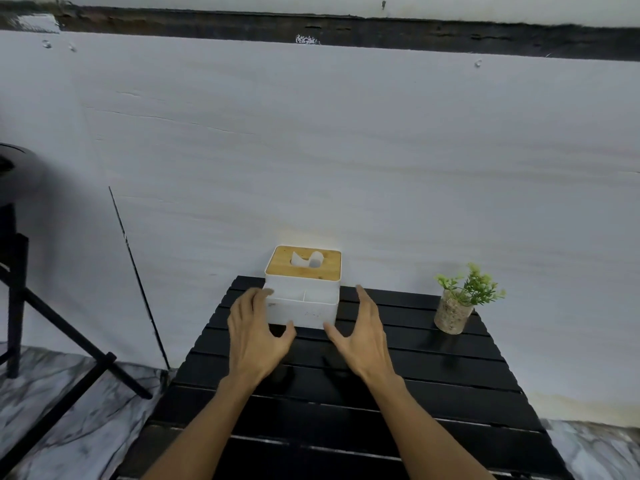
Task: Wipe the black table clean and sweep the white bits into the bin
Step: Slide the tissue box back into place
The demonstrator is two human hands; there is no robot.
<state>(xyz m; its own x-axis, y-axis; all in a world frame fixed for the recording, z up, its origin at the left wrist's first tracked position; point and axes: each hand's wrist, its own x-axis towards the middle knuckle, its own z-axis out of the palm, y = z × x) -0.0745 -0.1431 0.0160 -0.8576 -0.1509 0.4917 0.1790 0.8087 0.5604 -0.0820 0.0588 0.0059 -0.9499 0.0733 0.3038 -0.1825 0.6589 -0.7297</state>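
Here, left hand (258,336), right hand (361,336) beside tissue box (306,308).

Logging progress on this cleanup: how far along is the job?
Done: nothing shows as wiped yet. In hand: the left hand and right hand, both open, flank the tissue box on the black table, holding no cloth. Left: all the wiping and sweeping; the plant also stands on the table.

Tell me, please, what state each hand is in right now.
Left hand: open, fingers spread by the white rectangular tissue box with wooden lid, holding nothing.
Right hand: open beside that box, holding nothing.
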